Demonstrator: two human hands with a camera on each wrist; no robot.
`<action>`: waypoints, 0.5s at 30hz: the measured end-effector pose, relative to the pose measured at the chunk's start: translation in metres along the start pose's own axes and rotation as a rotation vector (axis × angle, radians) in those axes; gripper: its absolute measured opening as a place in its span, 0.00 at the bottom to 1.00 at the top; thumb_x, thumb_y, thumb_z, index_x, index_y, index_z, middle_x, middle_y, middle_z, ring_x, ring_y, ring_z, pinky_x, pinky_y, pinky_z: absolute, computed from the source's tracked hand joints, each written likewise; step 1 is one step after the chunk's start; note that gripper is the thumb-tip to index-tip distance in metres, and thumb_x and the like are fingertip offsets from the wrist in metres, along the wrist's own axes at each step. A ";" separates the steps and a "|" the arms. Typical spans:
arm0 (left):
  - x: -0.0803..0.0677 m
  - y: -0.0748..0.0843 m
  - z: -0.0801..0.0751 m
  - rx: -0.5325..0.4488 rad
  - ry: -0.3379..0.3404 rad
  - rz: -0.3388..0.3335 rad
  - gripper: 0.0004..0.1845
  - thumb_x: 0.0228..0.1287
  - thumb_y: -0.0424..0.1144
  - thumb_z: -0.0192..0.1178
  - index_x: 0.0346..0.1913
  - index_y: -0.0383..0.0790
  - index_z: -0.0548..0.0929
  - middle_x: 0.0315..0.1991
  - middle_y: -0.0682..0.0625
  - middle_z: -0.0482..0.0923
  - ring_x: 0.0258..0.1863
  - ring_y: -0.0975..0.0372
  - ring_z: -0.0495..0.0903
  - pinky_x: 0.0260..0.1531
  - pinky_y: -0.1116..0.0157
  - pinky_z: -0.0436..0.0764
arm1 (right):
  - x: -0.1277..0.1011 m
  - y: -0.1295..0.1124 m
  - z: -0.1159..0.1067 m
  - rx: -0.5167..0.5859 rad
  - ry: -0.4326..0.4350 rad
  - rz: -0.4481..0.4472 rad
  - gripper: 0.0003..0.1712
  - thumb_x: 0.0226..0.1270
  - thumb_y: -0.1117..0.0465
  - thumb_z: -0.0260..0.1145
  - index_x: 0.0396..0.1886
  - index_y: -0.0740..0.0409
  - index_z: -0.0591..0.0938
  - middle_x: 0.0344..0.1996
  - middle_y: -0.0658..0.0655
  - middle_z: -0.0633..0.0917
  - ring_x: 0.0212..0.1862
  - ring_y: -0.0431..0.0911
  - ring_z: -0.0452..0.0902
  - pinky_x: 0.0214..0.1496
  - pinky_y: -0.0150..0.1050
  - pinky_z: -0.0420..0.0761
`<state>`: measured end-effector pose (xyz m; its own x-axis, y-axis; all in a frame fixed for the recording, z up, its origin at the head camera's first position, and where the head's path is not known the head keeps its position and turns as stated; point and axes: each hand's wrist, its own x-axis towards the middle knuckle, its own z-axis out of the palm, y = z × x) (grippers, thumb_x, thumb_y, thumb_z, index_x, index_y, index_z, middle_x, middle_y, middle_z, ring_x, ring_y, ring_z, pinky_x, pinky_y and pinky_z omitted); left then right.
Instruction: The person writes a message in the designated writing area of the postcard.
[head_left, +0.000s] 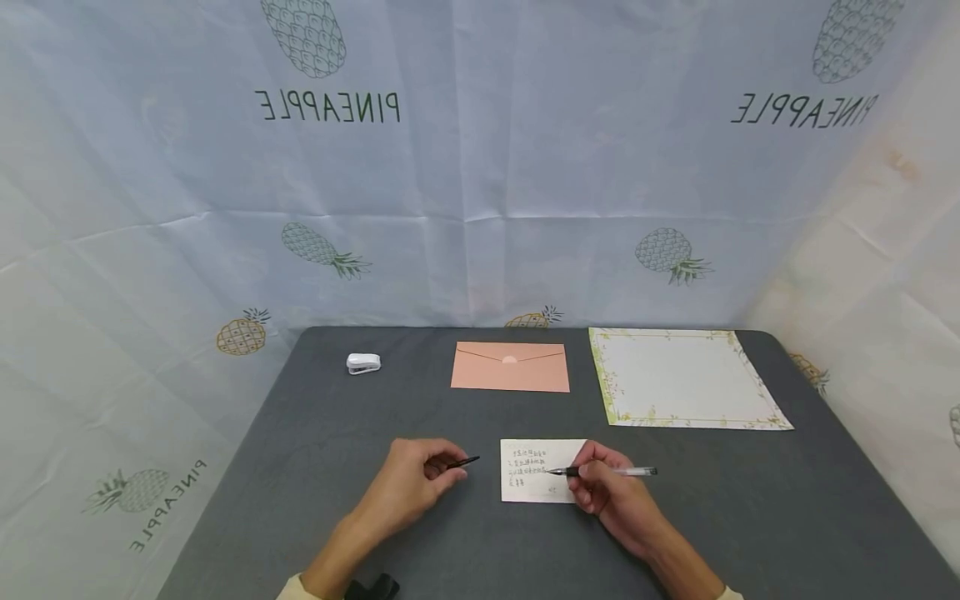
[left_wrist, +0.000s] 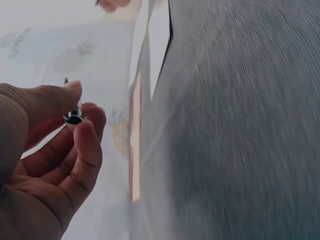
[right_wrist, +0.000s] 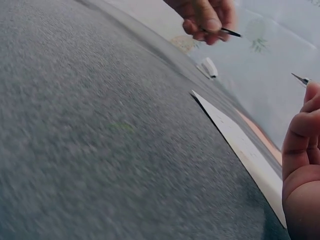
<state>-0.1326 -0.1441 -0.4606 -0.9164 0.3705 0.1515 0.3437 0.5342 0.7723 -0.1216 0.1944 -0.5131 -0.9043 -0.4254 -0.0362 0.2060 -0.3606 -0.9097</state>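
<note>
Your right hand (head_left: 615, 492) holds the pen (head_left: 611, 472) in a closed grip, tip on the note (head_left: 536, 492); your left hand (head_left: 408, 483) pinches the cap (head_left: 465, 462). Beyond both grips lie an envelope (head_left: 510, 367) and a stapler (head_left: 363, 363).

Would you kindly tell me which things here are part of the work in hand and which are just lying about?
In use: pen in right hand; pen cap in left hand; written note card.
Idle: pink envelope; bordered letter paper; small white stapler.

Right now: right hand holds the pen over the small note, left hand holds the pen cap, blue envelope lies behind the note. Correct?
One thing is off: the envelope is pink, not blue, as the head view shows. The rest holds: the right hand holds the pen over the small note, and the left hand holds the pen cap.
</note>
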 end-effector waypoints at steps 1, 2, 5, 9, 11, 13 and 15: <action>0.001 0.002 0.003 -0.010 -0.010 0.009 0.07 0.65 0.29 0.78 0.44 0.38 0.93 0.36 0.56 0.91 0.30 0.72 0.84 0.32 0.69 0.87 | 0.000 0.001 0.002 0.010 -0.002 0.002 0.15 0.80 0.72 0.48 0.41 0.51 0.79 0.33 0.47 0.90 0.29 0.36 0.75 0.32 0.33 0.67; 0.003 0.005 0.005 -0.016 -0.018 0.017 0.07 0.65 0.30 0.78 0.44 0.39 0.94 0.36 0.56 0.91 0.30 0.73 0.83 0.32 0.69 0.87 | 0.000 0.001 0.003 0.016 -0.004 0.004 0.15 0.79 0.72 0.48 0.41 0.52 0.78 0.33 0.47 0.90 0.29 0.36 0.75 0.32 0.32 0.68; 0.007 0.012 0.012 -0.026 -0.042 0.039 0.07 0.65 0.31 0.78 0.44 0.39 0.94 0.35 0.56 0.90 0.29 0.73 0.82 0.31 0.70 0.86 | -0.001 0.002 0.007 0.026 -0.013 0.015 0.13 0.78 0.72 0.50 0.42 0.53 0.78 0.33 0.48 0.90 0.28 0.36 0.76 0.32 0.30 0.72; 0.012 0.019 0.020 -0.040 -0.069 0.063 0.07 0.65 0.30 0.79 0.45 0.38 0.94 0.35 0.55 0.91 0.28 0.75 0.80 0.29 0.72 0.84 | 0.000 0.003 0.013 0.027 -0.025 0.035 0.11 0.79 0.71 0.51 0.42 0.54 0.78 0.33 0.48 0.91 0.28 0.37 0.78 0.31 0.28 0.78; 0.014 0.022 0.024 -0.047 -0.083 0.072 0.07 0.65 0.30 0.79 0.44 0.38 0.94 0.36 0.55 0.91 0.28 0.76 0.79 0.29 0.73 0.83 | 0.000 0.003 0.015 0.025 -0.029 0.045 0.12 0.80 0.71 0.52 0.42 0.54 0.79 0.33 0.49 0.91 0.29 0.38 0.81 0.32 0.28 0.80; 0.016 0.024 0.027 -0.056 -0.091 0.086 0.07 0.64 0.29 0.78 0.44 0.38 0.94 0.36 0.54 0.91 0.28 0.76 0.78 0.29 0.73 0.83 | 0.000 0.003 0.017 0.023 -0.033 0.050 0.13 0.82 0.71 0.52 0.42 0.53 0.80 0.34 0.49 0.91 0.29 0.38 0.83 0.32 0.29 0.82; 0.017 0.025 0.031 -0.065 -0.097 0.096 0.06 0.64 0.29 0.78 0.43 0.38 0.94 0.36 0.54 0.91 0.28 0.77 0.78 0.29 0.73 0.83 | 0.000 0.003 0.018 0.029 -0.037 0.052 0.13 0.82 0.71 0.52 0.42 0.53 0.81 0.34 0.49 0.91 0.30 0.38 0.84 0.33 0.29 0.83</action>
<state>-0.1330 -0.1012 -0.4576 -0.8545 0.4913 0.1689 0.4123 0.4434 0.7959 -0.1146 0.1781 -0.5087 -0.8780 -0.4740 -0.0671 0.2634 -0.3614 -0.8944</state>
